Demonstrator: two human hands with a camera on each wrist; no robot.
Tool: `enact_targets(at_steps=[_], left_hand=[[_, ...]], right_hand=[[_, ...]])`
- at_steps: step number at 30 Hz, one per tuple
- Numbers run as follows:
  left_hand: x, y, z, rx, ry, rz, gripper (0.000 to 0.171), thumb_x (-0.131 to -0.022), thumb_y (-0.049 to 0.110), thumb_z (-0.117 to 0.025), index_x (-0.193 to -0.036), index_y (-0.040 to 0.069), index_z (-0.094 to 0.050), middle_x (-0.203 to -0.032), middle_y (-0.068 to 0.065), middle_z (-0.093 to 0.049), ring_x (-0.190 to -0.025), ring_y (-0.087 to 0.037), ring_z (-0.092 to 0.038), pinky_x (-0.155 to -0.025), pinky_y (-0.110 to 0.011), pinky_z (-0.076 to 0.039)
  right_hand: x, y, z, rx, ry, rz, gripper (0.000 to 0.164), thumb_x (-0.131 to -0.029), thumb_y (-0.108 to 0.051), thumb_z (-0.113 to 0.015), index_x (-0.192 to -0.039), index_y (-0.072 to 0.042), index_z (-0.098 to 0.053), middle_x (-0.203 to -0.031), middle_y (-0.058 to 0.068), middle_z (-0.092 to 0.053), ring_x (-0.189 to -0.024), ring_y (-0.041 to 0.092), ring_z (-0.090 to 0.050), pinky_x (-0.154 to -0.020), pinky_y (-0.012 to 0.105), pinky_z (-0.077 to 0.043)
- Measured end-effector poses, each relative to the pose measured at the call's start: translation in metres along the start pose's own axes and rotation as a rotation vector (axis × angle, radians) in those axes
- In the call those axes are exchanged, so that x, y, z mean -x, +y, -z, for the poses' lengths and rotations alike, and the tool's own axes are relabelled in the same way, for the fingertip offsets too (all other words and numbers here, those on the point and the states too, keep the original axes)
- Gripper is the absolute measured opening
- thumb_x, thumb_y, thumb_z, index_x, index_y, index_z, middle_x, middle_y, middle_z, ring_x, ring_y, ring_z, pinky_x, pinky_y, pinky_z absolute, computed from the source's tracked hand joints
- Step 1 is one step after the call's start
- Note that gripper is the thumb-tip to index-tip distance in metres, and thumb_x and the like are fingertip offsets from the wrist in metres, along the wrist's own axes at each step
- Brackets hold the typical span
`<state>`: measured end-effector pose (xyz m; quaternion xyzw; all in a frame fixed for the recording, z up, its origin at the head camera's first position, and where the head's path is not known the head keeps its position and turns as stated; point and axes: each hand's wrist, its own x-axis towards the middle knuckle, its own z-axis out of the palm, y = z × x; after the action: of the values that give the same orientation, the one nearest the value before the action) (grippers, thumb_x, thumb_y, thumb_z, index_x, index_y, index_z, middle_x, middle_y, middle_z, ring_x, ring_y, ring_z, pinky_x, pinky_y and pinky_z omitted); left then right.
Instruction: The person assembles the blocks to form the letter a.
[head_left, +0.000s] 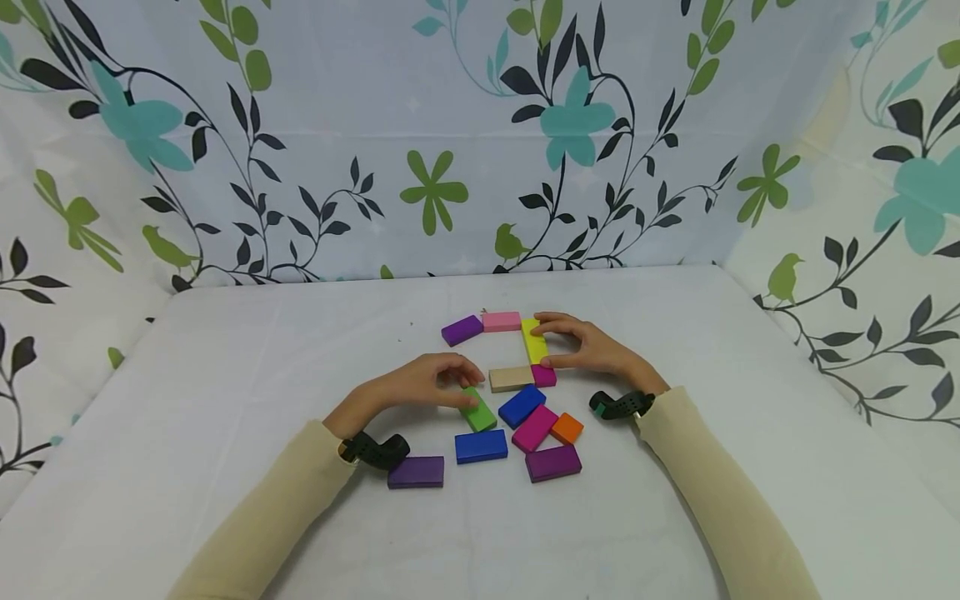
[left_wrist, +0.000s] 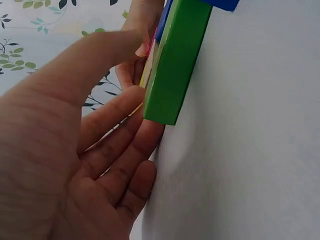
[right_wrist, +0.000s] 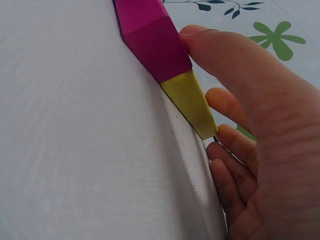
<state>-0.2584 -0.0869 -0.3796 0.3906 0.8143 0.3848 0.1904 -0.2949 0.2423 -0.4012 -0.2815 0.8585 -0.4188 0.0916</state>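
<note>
My beige-sleeved arms (head_left: 720,492) reach forward: my right hand (head_left: 592,346) spreads wide along the outer side of the yellow block (head_left: 532,346), my left hand (head_left: 427,385) loosely parted at the green block (head_left: 480,417), whether touching I can't tell. Leaf-patterned cloth (head_left: 330,83) rises behind the white tabletop (head_left: 300,350), where both lie, yellow long and narrow, its near end against a shorter magenta block (head_left: 543,377)

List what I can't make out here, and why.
Head: part of the green block, covered by the left hand.
Head: the rest of the left sleeve and right sleeve, cut by the bottom edge.
Left wrist: the rest of the blue block at upper right, cut by the top edge.
Right wrist: the yellow block, its far side turned away.
</note>
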Motion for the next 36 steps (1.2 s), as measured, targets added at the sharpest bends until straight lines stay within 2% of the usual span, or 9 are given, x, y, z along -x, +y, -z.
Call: enact_targets(at_steps=[4, 9, 13, 18, 22, 26, 31, 36], left_hand=[[0.006, 0.000, 0.001, -0.016, -0.041, -0.022, 0.041, -0.085, 0.023, -0.076, -0.122, 0.009, -0.064, -0.119, -0.001, -0.064, -0.110, -0.016, -0.055, -0.099, -0.034, -0.042], [0.012, -0.003, 0.002, -0.020, -0.064, -0.068, 0.042, -0.084, 0.015, -0.076, -0.123, 0.007, -0.063, -0.121, -0.004, -0.063, -0.110, -0.018, -0.055, -0.100, -0.033, -0.043], [0.016, -0.004, 0.002, -0.016, -0.063, -0.070, 0.040, -0.084, 0.010, -0.074, -0.122, 0.006, -0.063, -0.122, -0.005, -0.063, -0.113, -0.018, -0.055, -0.101, -0.032, -0.043], [0.023, -0.005, 0.001, -0.030, -0.033, -0.060, 0.038, -0.084, 0.013, -0.075, -0.119, 0.006, -0.064, -0.117, -0.004, -0.064, -0.108, -0.018, -0.055, -0.099, -0.032, -0.044], [0.027, -0.003, 0.001, -0.055, 0.005, -0.064, 0.036, -0.083, 0.015, -0.077, -0.115, 0.005, -0.064, -0.110, -0.004, -0.063, -0.102, -0.019, -0.054, -0.094, -0.032, -0.046], [0.030, -0.002, 0.000, -0.079, 0.038, -0.041, 0.036, -0.082, 0.018, -0.079, -0.113, 0.005, -0.063, -0.105, -0.002, -0.062, -0.099, -0.019, -0.053, -0.091, -0.032, -0.046], [0.033, -0.002, -0.001, -0.082, 0.085, -0.019, 0.041, -0.081, 0.019, -0.080, -0.114, 0.003, -0.061, -0.100, -0.002, -0.060, -0.096, -0.019, -0.053, -0.088, -0.030, -0.046], [0.035, -0.006, -0.003, -0.075, 0.123, -0.027, 0.042, -0.081, 0.018, -0.079, -0.116, 0.005, -0.061, -0.102, 0.000, -0.060, -0.097, -0.017, -0.054, -0.089, -0.029, -0.046]], right_hand=[[0.000, 0.001, 0.000, -0.008, 0.003, -0.002, 0.051, -0.086, -0.021, -0.075, -0.134, -0.013, -0.059, -0.156, 0.007, -0.033, -0.146, 0.030, -0.021, -0.115, 0.059, -0.016], [-0.001, 0.000, -0.003, -0.007, 0.008, -0.027, 0.052, -0.086, -0.018, -0.074, -0.135, -0.010, -0.058, -0.157, 0.009, -0.031, -0.147, 0.031, -0.019, -0.115, 0.060, -0.015], [0.003, -0.014, -0.003, -0.002, 0.007, -0.040, 0.052, -0.088, -0.014, -0.071, -0.136, -0.004, -0.055, -0.157, 0.015, -0.028, -0.147, 0.036, -0.017, -0.114, 0.061, -0.014], [0.009, -0.033, -0.001, 0.000, -0.007, -0.046, 0.051, -0.088, -0.011, -0.070, -0.135, 0.000, -0.054, -0.156, 0.019, -0.028, -0.146, 0.038, -0.019, -0.114, 0.062, -0.016], [0.005, -0.017, -0.003, 0.006, 0.001, -0.047, 0.052, -0.088, -0.013, -0.071, -0.136, -0.003, -0.054, -0.157, 0.016, -0.028, -0.146, 0.037, -0.018, -0.114, 0.062, -0.015], [0.000, -0.001, -0.003, 0.002, 0.013, -0.039, 0.052, -0.087, -0.015, -0.072, -0.136, -0.007, -0.056, -0.157, 0.012, -0.029, -0.147, 0.034, -0.017, -0.114, 0.062, -0.014], [0.000, 0.002, -0.002, -0.007, 0.016, -0.031, 0.051, -0.085, -0.021, -0.075, -0.133, -0.015, -0.059, -0.157, 0.006, -0.032, -0.147, 0.030, -0.019, -0.114, 0.061, -0.015], [-0.001, 0.001, -0.001, 0.005, 0.008, -0.022, 0.051, -0.086, -0.025, -0.074, -0.134, -0.016, -0.059, -0.157, 0.005, -0.032, -0.147, 0.030, -0.019, -0.114, 0.061, -0.015]])
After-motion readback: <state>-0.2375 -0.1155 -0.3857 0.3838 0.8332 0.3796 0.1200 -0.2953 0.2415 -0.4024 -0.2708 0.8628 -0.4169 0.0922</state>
